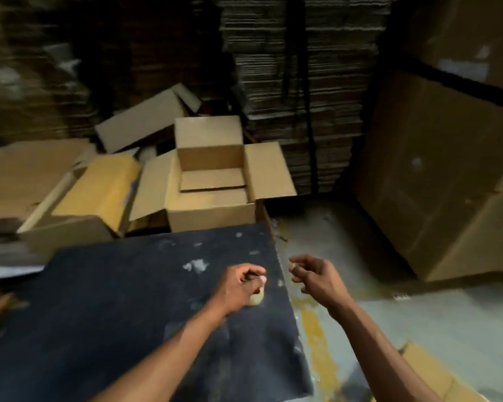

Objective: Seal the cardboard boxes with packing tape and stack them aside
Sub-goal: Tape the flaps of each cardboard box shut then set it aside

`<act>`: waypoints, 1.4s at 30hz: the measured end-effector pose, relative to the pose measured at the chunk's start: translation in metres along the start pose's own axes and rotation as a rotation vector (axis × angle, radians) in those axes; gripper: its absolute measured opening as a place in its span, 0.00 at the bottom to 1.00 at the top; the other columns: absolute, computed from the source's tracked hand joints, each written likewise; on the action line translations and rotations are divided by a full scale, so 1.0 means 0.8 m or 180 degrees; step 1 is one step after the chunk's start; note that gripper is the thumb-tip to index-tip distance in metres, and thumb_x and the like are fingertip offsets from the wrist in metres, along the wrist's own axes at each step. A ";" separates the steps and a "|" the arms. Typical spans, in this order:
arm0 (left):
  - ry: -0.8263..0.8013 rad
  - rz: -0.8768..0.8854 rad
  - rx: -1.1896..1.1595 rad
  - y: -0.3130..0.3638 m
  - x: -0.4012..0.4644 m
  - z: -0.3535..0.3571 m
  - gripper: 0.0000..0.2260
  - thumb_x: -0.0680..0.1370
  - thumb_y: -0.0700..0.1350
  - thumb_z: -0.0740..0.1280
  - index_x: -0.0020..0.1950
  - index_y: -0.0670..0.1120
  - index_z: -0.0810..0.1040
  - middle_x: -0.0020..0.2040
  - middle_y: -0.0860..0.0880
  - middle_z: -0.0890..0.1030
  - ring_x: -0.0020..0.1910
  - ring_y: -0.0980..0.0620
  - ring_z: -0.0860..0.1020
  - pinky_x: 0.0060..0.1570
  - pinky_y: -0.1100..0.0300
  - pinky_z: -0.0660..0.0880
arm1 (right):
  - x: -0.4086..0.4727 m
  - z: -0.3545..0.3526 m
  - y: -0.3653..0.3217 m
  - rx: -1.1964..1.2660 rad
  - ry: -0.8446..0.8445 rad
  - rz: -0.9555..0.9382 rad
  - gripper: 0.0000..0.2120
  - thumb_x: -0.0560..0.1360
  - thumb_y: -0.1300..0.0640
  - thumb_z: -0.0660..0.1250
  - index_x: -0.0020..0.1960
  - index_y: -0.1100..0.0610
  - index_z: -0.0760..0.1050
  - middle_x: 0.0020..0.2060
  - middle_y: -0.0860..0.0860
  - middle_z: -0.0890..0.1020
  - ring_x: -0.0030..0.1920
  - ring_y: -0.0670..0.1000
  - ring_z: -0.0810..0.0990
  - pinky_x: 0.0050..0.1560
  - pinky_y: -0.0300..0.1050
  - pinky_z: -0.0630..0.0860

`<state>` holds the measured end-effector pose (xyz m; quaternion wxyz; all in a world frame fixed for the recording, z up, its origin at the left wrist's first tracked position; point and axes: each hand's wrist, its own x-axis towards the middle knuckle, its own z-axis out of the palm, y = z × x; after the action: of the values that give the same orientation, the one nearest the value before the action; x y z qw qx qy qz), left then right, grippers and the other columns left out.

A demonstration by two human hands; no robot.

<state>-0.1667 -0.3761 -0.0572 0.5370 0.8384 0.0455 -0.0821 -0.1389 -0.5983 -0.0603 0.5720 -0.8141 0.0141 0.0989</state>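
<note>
Head view, open cardboard box [212, 184], flaps up, apparently untaped

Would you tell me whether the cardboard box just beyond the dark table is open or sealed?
Open. The cardboard box has its flaps spread outward to the left, right and back, and its inside bottom panel shows. No tape is visible on it.

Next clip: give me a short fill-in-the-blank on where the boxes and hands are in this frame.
1. The flaps of the cardboard box beyond the dark table are ____.
2. The left hand hovers over the ____.
3. The right hand hovers over the ____, just past the table's edge.
4. Behind the box rises a tall stack of ____ cardboard.

Missing words: open; table; floor; flattened
</note>
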 end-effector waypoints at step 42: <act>0.0372 -0.1077 -0.1677 -0.203 0.467 -0.505 0.45 0.75 0.65 0.72 0.85 0.54 0.53 0.84 0.48 0.57 0.80 0.43 0.60 0.74 0.43 0.63 | 0.579 0.455 -0.283 -0.4180 -0.0631 -0.0942 0.15 0.76 0.47 0.74 0.62 0.48 0.78 0.52 0.52 0.82 0.50 0.54 0.83 0.45 0.53 0.82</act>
<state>0.2094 0.0541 -0.1061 0.7108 0.6543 0.2348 -0.1073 0.2933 -0.1381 -0.0511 -0.0347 -0.9730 -0.2129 0.0818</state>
